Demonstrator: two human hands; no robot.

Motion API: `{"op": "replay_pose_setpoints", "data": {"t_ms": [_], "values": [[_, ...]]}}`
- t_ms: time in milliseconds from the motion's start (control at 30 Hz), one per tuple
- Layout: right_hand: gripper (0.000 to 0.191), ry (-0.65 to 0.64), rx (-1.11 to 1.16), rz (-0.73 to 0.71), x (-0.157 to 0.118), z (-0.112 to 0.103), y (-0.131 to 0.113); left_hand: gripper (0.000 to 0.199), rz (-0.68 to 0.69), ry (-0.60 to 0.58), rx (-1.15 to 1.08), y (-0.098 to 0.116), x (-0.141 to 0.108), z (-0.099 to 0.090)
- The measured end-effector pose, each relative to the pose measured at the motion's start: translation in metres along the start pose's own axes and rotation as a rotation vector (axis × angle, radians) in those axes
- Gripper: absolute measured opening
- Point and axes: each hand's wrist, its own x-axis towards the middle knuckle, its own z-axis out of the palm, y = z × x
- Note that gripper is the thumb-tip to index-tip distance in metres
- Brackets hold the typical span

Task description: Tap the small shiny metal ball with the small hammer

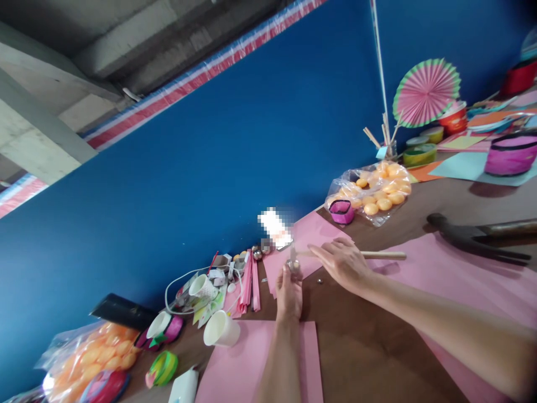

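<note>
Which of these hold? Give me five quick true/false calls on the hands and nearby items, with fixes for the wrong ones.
1. The left hand holds a small shiny metal piece. True.
2. The right hand grips the claw hammer. False: it holds a wooden rod; the claw hammer lies apart, at the right of the picture.
3. The pleated fan is pink with a green rim. True.
4. The large white cup is to the right of both hands. False: it is to their left.
5. A clear bag of orange balls lies beyond the right hand. True.
</note>
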Motion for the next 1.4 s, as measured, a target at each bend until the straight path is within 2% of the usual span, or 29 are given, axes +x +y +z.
{"op": "replay_pose_setpoints", "data": {"t_ms": [133,333,433,567,800,933,1400], "values": [[0.029,0.046,0.005,0.005,-0.0005,0.0013,0.0000,0.022,-0.010,-0.018,-0.025,-0.0016,0.0012,-0.0008],[0.031,-0.001,-0.020,-0.008,-0.0011,0.0009,-0.0009,0.028,-0.042,-0.050,-0.025,0.0011,-0.0013,-0.0019],[0.028,0.024,-0.005,0.002,-0.0006,0.0001,-0.0005,0.023,-0.038,-0.041,-0.010,0.0021,-0.0028,-0.0003],[0.028,-0.006,0.000,0.010,-0.0006,0.0008,-0.0007,0.017,-0.013,-0.014,0.029,0.0028,-0.0044,0.0034],[0.029,0.015,0.004,0.019,-0.0009,0.0015,-0.0009,0.017,0.028,-0.016,0.028,0.0002,-0.0025,0.0030],[0.028,-0.036,0.008,-0.021,-0.0007,-0.0003,-0.0022,0.016,0.015,-0.034,0.057,-0.0005,-0.0020,0.0019],[0.026,0.041,0.027,-0.001,0.0013,-0.0045,-0.0023,0.022,-0.077,0.075,-0.018,0.0019,-0.0007,-0.0035]]}}
